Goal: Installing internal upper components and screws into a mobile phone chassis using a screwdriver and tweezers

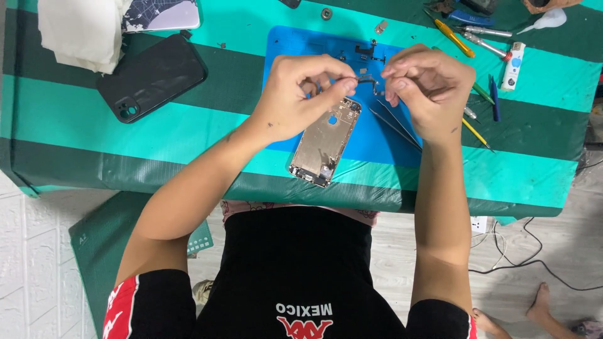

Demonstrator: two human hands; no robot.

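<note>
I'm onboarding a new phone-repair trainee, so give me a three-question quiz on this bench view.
1. True or false: both hands pinch one small dark part.
2. Which mat lies under the bare phone housing: A) blue, B) red, C) white?
3. Which hand is the tweezers nearest?

Key:
1. True: left hand and right hand meet on the small dark part.
2. A, the blue mat.
3. The right hand.

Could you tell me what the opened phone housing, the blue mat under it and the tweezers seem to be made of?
Phone housing: apparently metal, matte gold-beige, with a cut-out hole. Blue mat: probably silicone or rubber, flat and dull with moulded edges. Tweezers: likely steel, thin, grey, faintly glinting.
</note>
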